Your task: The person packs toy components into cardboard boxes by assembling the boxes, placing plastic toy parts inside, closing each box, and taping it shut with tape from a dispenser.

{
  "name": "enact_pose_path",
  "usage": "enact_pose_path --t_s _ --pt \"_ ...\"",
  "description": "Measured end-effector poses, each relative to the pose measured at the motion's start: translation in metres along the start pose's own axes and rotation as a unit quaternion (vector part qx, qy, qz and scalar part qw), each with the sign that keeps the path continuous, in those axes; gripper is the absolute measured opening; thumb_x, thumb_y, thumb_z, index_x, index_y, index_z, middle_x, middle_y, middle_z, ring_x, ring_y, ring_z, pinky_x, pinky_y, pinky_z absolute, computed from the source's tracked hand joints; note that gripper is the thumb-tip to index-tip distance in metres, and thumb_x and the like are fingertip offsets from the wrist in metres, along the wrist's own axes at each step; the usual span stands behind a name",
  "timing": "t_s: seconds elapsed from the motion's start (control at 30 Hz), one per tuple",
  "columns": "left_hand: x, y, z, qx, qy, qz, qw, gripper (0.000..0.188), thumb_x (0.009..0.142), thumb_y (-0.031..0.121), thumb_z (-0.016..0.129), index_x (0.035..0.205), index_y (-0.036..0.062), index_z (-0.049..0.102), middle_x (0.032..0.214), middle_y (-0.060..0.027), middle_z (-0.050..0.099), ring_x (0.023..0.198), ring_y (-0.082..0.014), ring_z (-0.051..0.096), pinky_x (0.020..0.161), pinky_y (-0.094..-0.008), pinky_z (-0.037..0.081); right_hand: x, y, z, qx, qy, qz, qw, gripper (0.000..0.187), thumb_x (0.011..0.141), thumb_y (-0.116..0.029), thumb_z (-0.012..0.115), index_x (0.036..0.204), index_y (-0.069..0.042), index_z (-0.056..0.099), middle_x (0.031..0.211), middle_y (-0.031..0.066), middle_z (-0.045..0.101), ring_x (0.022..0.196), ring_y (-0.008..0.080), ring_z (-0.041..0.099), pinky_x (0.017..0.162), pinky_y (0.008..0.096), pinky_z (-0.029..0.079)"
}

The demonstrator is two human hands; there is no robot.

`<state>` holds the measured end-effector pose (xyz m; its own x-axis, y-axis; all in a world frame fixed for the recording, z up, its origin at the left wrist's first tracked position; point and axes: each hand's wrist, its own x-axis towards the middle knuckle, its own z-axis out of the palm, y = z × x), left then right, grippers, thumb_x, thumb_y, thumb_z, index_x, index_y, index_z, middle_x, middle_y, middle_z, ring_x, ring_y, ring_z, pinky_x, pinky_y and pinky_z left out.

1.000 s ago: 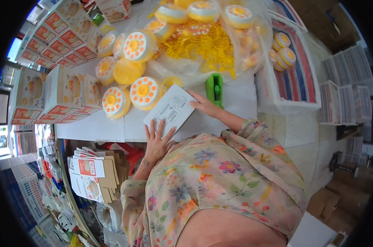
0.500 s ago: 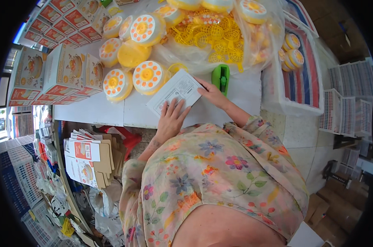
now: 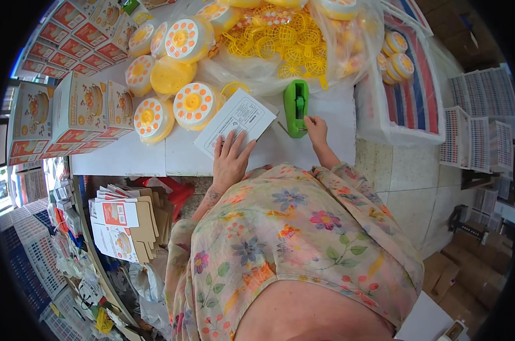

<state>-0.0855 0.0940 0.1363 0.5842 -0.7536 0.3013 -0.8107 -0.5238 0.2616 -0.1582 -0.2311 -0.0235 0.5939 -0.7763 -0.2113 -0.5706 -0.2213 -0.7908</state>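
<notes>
A white carton point(image 3: 239, 118) with printed line drawings lies slanted on the white table. My left hand point(image 3: 230, 162) rests flat on its near left part, fingers spread. To the carton's right stands a green tape dispenser point(image 3: 296, 108) with a roll in it. At the dispenser's near right side is my right hand point(image 3: 317, 132), its fingers pinched together against it. What sits between those fingertips, if anything, is too small to make out. Yellow and white round toys with orange dots point(image 3: 195, 106) stand just beyond the carton, some in clear wrap.
Stacked printed boxes point(image 3: 78, 108) stand at the left of the table point(image 3: 183, 162). A clear plastic bag point(image 3: 348, 68) with yellow basket-like parts point(image 3: 294, 54) lies at the back. Right of the table is a striped, plastic-lined bin point(image 3: 408, 102). Flattened cartons point(image 3: 121, 227) are below left.
My right hand has left the carton's right edge and moved right to the tape dispenser, its fingers now closed. The left hand stays on the carton. The whole view has shifted slightly.
</notes>
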Motion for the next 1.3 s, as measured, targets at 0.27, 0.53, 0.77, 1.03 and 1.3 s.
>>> enact_pose_path --t_s 0.27,0.53,0.77,1.03,1.3 --pt "0.0 0.003 0.003 0.005 -0.011 0.0 1.0 0.051 0.08 0.008 0.063 0.13 0.0215 0.059 0.141 -0.0069 0.048 0.135 -0.0311 0.04 0.114 -0.0536 0.025 -0.035 -0.034 -0.004 -0.058 0.027 0.02 0.998 0.038 0.082 -0.041 0.07 0.09 -0.004 0.074 0.098 0.0188 0.068 0.094 0.0326 0.063 0.08 0.0441 0.049" --pt "0.0 0.002 0.002 0.006 -0.015 -0.005 1.0 0.053 0.079 0.008 0.063 0.131 0.0213 0.058 0.142 -0.0071 0.047 0.137 -0.0311 0.039 0.115 -0.0532 0.025 -0.09 -0.031 -0.021 0.238 -0.032 0.102 0.965 0.027 0.087 -0.029 0.07 0.085 -0.002 0.069 0.084 0.01 0.065 0.076 0.0206 0.061 0.069 0.0332 0.049" --pt "-0.002 0.0 0.004 0.024 -0.011 0.001 1.0 0.051 0.081 0.009 0.064 0.13 0.0212 0.059 0.141 -0.0067 0.048 0.136 -0.0306 0.04 0.114 -0.0526 0.026 -0.074 -0.006 -0.015 0.275 -0.112 0.202 0.933 0.026 0.089 -0.023 0.07 0.076 -0.001 0.064 0.072 0.0059 0.063 0.067 0.0131 0.06 0.06 0.0257 0.047" --pt "-0.005 0.001 0.011 -0.001 0.037 -0.01 0.999 0.045 0.083 0.014 0.068 0.126 0.0202 0.061 0.139 -0.0032 0.051 0.134 -0.0278 0.042 0.114 -0.0511 0.027 -0.039 -0.029 -0.056 -0.138 -0.29 -0.12 0.939 0.021 0.084 -0.017 0.073 0.079 0.002 0.065 0.069 0.0058 0.064 0.067 0.0135 0.062 0.06 0.0281 0.049" --pt "-0.004 -0.005 0.017 -0.037 0.036 -0.046 0.998 0.044 0.084 0.015 0.067 0.126 0.0168 0.058 0.138 -0.003 0.052 0.133 -0.0259 0.043 0.113 -0.0506 0.027 -0.109 -0.147 -0.008 0.238 -0.466 0.006 0.852 0.016 0.089 -0.014 0.07 0.089 0.001 0.063 0.081 0.006 0.067 0.074 0.0111 0.062 0.069 0.0249 0.05"
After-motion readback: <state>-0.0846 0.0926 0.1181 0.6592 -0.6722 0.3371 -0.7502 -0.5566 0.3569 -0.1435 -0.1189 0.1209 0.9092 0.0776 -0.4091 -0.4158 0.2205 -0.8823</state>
